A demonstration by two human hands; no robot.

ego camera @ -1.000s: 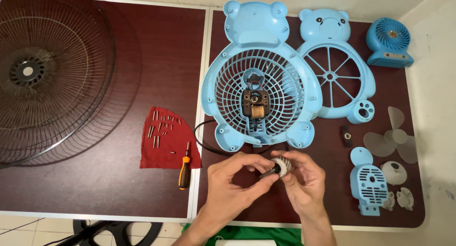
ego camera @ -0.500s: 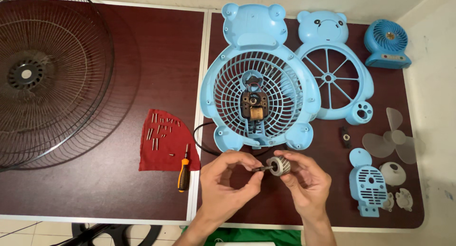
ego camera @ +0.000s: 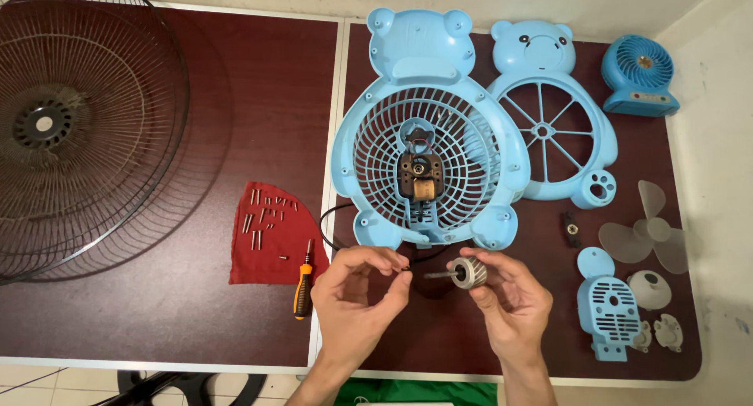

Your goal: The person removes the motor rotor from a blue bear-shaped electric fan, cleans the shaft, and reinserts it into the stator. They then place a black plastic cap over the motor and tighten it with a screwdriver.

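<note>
Two hands: right hand [ego camera: 508, 302] grips rotor [ego camera: 469, 273]; left hand [ego camera: 357, 292] pinches small part [ego camera: 405, 269].

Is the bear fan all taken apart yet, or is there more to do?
Mostly apart. The front bear cover lies off to the side, the clear blade is off, and screws sit on the red cloth. The right hand holds the ribbed metal rotor; the left hand pinches something tiny. The motor block sits in the rear grille.
</note>
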